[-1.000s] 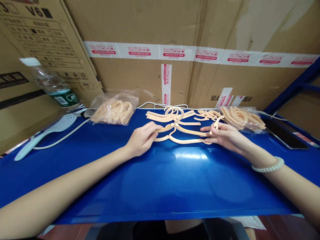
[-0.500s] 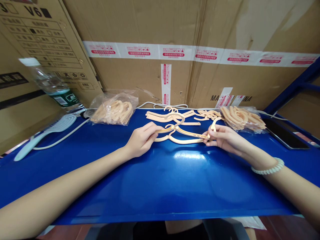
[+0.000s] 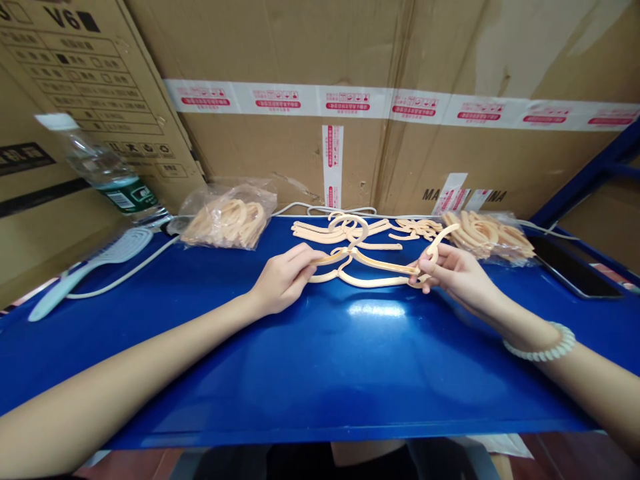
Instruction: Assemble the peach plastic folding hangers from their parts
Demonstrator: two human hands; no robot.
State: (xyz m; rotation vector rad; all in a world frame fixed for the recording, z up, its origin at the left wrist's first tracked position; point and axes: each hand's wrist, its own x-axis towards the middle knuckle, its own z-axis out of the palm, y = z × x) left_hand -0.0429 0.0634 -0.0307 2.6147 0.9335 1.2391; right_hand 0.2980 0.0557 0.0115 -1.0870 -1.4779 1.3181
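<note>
A peach plastic hanger [image 3: 373, 272] lies on the blue shelf top [image 3: 325, 360]. My left hand [image 3: 283, 279] pinches its left end. My right hand [image 3: 457, 273] is closed on its right end and also grips a small curved peach piece [image 3: 440, 241] that sticks up and to the right. Behind the hanger lies a stack of more peach hangers [image 3: 345, 230], with loose small peach pieces [image 3: 417, 229] beside it.
Two clear bags of peach pieces sit at the back, a left bag [image 3: 227, 217] and a right bag [image 3: 487, 235]. At the left lie a water bottle [image 3: 100, 168], a pale hairbrush [image 3: 87, 270] and a white cable [image 3: 125, 275]. A phone [image 3: 573, 270] lies at the right. Cardboard boxes [image 3: 320, 80] form the back wall.
My right hand closed on the hanger's right end, and the small curved piece in it swung up to point right. My left hand stayed put.
</note>
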